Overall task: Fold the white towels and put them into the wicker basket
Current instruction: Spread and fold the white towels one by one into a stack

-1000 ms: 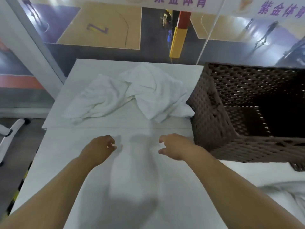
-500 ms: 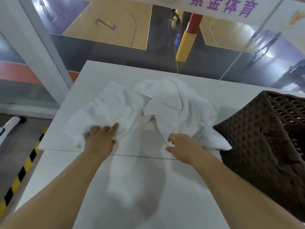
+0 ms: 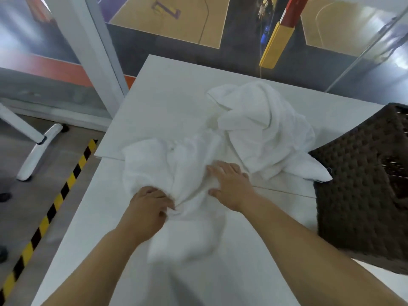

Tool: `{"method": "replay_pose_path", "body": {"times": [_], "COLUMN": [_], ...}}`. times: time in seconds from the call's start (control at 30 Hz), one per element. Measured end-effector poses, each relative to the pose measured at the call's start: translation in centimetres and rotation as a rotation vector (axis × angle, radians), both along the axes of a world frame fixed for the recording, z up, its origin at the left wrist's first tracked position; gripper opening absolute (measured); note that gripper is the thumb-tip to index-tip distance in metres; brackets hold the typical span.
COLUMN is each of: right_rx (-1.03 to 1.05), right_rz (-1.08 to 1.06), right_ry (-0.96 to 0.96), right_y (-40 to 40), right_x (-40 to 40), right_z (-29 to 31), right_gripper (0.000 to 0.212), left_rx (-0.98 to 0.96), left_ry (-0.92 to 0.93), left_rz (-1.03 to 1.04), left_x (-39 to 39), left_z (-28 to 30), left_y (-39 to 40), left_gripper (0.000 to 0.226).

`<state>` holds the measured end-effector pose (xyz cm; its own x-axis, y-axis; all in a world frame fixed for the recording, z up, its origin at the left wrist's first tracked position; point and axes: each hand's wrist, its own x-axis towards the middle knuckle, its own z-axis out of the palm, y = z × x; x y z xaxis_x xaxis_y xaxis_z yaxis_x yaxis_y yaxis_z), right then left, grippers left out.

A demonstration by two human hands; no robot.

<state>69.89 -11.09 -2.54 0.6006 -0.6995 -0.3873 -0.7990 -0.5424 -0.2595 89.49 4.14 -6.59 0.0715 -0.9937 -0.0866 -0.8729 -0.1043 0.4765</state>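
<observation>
Two crumpled white towels lie on the white table (image 3: 167, 91). The near towel (image 3: 154, 164) is bunched in front of me, and my left hand (image 3: 149, 206) grips a fold of it with curled fingers. My right hand (image 3: 229, 186) rests on the same towel with fingers spread and fairly straight. The second towel (image 3: 265, 129) is heaped farther back and to the right, one corner reaching the dark brown wicker basket (image 3: 362, 191) at the table's right side.
The table's left edge drops to a grey floor with a yellow-and-black hazard stripe (image 3: 53, 208) and a white stand leg (image 3: 37, 155). A glass wall with a white frame post (image 3: 92, 62) rises behind the table.
The near towel has been dragged toward me. My left hand went from lying on it to gripping it. My right hand shifted left onto the same towel. The camera view moved left.
</observation>
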Motion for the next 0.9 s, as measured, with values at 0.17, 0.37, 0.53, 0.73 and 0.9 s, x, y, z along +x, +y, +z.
{"method": "replay_pose_path", "body": {"times": [0.17, 0.37, 0.53, 0.73, 0.9], "right_rx": [0.06, 0.155, 0.171, 0.165, 0.27], "right_rz": [-0.013, -0.159, -0.354, -0.659, -0.753], "right_ry": [0.049, 0.05, 0.081, 0.007, -0.092], "right_y": [5.6, 11.7, 14.8, 17.1, 18.4], "right_x": [-2.2, -8.6, -13.8, -17.8, -18.8], "right_z": [-1.1, -0.6, -0.7, -1.2, -1.5], "right_gripper": [0.058, 0.045, 0.048, 0.061, 0.05], "left_rx": [-0.103, 0.009, 0.104, 0.152, 0.129], "left_ry": [0.068, 0.163, 0.147, 0.431, 0.49], "left_rz": [0.048, 0.223, 0.453, 0.707, 0.67], "left_x": [-1.7, -4.7, -8.0, -8.9, -10.1], "left_z": [0.8, 1.5, 1.7, 1.0, 1.6], "left_y": [5.1, 8.7, 11.0, 11.6, 12.8], "left_gripper": [0.031, 0.017, 0.065, 0.071, 0.026]}}
